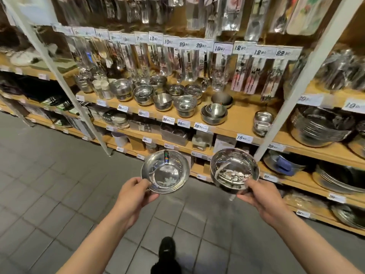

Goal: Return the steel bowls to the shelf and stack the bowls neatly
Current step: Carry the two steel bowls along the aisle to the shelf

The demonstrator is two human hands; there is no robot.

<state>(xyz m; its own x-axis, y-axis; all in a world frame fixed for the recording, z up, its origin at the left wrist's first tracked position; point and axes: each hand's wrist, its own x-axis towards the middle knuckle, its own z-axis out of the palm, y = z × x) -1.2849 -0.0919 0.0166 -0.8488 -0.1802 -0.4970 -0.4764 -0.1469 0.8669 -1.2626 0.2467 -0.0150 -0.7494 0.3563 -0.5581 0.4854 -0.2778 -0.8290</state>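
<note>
1. We face a tall shop rack of tan wooden shelves on white uprights, standing on a grey tiled floor. This shelf is our landmark; paper price tags line its front edge.
2. Above the shelf hang rows of packaged steel cutlery. To the right of the shelf's white upright sits a stack of large steel basins.
3. On the shelf itself stand many small shiny steel bowls, several nested in short stacks; bare board shows to the right of that stack, a likely landing place.
4. Below and in front of the shelf, over the floor, we hold the two bowls still to be returned: a round polished steel bowl with a barcode sticker on the left and a second round polished steel bowl on the right.
5. Our left hand pinches the near rim of the sticker bowl, thumb over the edge. Our right hand grips the other bowl's near rim the same way.
6. We judge these bowls light, rigid and slick; a rim pinch suffices, but polished steel can slip and will clatter or dent if dropped.
7. Nesting one inside the other first, then setting the pair onto a matching stack, looks the tidiest course.
8. A black shoe shows on the floor beneath us.
</note>
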